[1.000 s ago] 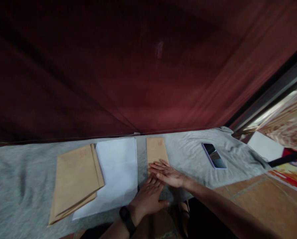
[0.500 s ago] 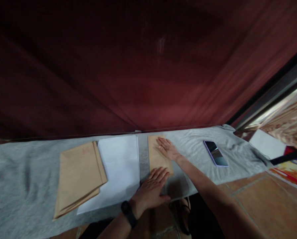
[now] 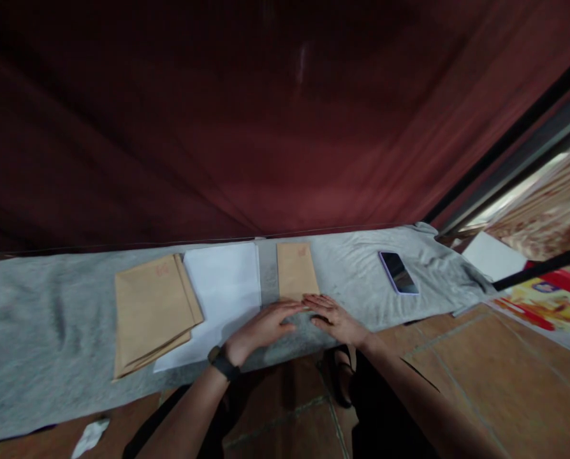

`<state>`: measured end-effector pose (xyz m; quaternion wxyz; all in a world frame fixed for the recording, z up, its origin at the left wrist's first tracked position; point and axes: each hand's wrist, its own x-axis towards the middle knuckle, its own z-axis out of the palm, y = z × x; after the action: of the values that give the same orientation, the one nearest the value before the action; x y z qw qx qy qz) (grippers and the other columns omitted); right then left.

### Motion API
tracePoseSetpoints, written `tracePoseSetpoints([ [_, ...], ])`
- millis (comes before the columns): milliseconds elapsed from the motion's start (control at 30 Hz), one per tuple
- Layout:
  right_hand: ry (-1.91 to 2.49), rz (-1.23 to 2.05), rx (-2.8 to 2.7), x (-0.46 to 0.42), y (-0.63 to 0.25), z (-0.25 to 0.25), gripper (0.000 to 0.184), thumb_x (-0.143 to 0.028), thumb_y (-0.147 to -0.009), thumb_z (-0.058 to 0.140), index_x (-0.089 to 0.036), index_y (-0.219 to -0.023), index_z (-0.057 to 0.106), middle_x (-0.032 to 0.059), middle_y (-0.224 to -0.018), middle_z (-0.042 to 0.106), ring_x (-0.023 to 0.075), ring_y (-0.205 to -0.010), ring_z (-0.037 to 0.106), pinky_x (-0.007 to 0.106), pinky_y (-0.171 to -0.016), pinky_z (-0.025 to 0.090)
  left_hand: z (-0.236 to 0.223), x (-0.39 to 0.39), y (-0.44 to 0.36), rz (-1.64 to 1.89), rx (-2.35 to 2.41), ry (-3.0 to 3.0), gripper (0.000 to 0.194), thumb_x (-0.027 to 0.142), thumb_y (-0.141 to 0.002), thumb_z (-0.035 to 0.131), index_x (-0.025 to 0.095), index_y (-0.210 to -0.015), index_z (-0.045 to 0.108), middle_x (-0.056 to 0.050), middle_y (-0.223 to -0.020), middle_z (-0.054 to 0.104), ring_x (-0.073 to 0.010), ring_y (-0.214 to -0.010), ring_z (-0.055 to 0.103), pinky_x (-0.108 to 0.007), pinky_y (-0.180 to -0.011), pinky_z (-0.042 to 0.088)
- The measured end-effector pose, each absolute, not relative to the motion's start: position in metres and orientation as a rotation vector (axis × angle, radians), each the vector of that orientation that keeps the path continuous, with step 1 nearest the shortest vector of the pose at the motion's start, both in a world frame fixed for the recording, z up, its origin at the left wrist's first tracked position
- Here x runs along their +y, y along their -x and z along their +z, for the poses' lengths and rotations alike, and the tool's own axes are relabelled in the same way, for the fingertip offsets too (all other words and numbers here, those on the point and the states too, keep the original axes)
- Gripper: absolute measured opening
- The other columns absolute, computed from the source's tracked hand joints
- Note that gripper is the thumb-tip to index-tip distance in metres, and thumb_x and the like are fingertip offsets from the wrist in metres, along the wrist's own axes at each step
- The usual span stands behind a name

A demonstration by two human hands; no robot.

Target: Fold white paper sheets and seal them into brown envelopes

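Observation:
A single brown envelope (image 3: 296, 271) with a small red stamp near its top right corner lies flat on the grey cloth (image 3: 352, 255). My left hand (image 3: 268, 324), a dark band on its wrist, reaches its near edge with fingers stretched out and thumb apart. From the other side my right hand (image 3: 337, 320) meets the same edge, its fingers extended. The fingertips of both hands nearly touch there and cover the envelope's lower end. Left of the hands are a stack of white paper (image 3: 227, 280) and, partly over it, several brown envelopes (image 3: 153, 312).
A phone in a purple case (image 3: 400, 274) rests on the cloth at the right. Behind the cloth rises a dark red curtain (image 3: 289, 159). A colourful printed box (image 3: 553, 299) is on the tiled floor at right, and a crumpled white tissue (image 3: 91, 437) at lower left.
My right hand has come down from the envelope's upper part to its near edge. My left hand has drawn back left to that edge, uncovering the red stamp. The view has shifted slightly.

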<state>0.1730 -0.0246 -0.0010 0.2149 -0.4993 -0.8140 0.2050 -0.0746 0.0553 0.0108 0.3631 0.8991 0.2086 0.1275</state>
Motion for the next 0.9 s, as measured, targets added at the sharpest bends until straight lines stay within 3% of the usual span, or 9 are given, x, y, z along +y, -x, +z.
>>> tracePoseSetpoints([
  [167, 1.351, 0.479, -2.055, -0.018, -0.169, -0.008, 0.04, -0.024, -0.091, 0.065, -0.027, -0.131, 0.063, 0.0074, -0.134, 0.065, 0.0228, -0.125, 0.059, 0.045, -0.107, 0.046, 0.007, 0.059, 0.079, 0.443, 0.819, -2.363, 0.051, 0.014, -0.082, 0.066, 0.023, -0.131, 0.059, -0.008, -0.139, 0.061, -0.0246, -0.132, 0.053, -0.046, -0.114, 0.041],
  [400, 1.452, 0.474, -2.02, -0.008, -0.165, 0.001, 0.017, -0.021, -0.095, 0.06, -0.026, -0.107, 0.072, 0.0039, -0.12, 0.071, 0.0197, -0.112, 0.064, 0.041, -0.101, 0.046, 0.026, 0.055, 0.069, 0.385, 0.92, -2.419, 0.024, 0.014, -0.085, 0.064, 0.02, -0.108, 0.067, -0.008, -0.125, 0.067, -0.0233, -0.12, 0.06, -0.038, -0.105, 0.048],
  [533, 1.477, 0.488, -1.984, -0.003, -0.166, -0.001, 0.014, -0.022, -0.097, 0.056, -0.023, -0.096, 0.071, 0.0046, -0.11, 0.071, 0.0179, -0.105, 0.064, 0.036, -0.094, 0.047, 0.028, 0.057, 0.063, 0.381, 0.986, -2.424, 0.011, 0.016, -0.091, 0.055, 0.02, -0.094, 0.065, -0.007, -0.108, 0.069, -0.0214, -0.104, 0.065, -0.034, -0.094, 0.052],
  [733, 1.612, 0.459, -1.988, -0.001, -0.164, -0.001, 0.014, -0.025, -0.098, 0.054, -0.022, -0.1, 0.067, 0.0044, -0.108, 0.068, 0.0189, -0.101, 0.063, 0.035, -0.09, 0.045, 0.017, 0.06, 0.059, 0.442, 1.035, -2.448, 0.019, 0.014, -0.095, 0.044, 0.021, -0.092, 0.062, -0.005, -0.103, 0.065, -0.0202, -0.1, 0.062, -0.033, -0.091, 0.051],
  [900, 1.671, 0.33, -2.077, -0.01, -0.149, 0.008, 0.028, -0.027, -0.102, 0.044, -0.023, -0.117, 0.067, 0.008, -0.121, 0.066, 0.0229, -0.113, 0.06, 0.041, -0.101, 0.045, 0.014, 0.06, 0.057, 0.472, 1.041, -2.408, 0.019, 0.012, -0.092, 0.042, 0.021, -0.087, 0.058, -0.005, -0.098, 0.061, -0.0203, -0.095, 0.059, -0.035, -0.088, 0.051],
])
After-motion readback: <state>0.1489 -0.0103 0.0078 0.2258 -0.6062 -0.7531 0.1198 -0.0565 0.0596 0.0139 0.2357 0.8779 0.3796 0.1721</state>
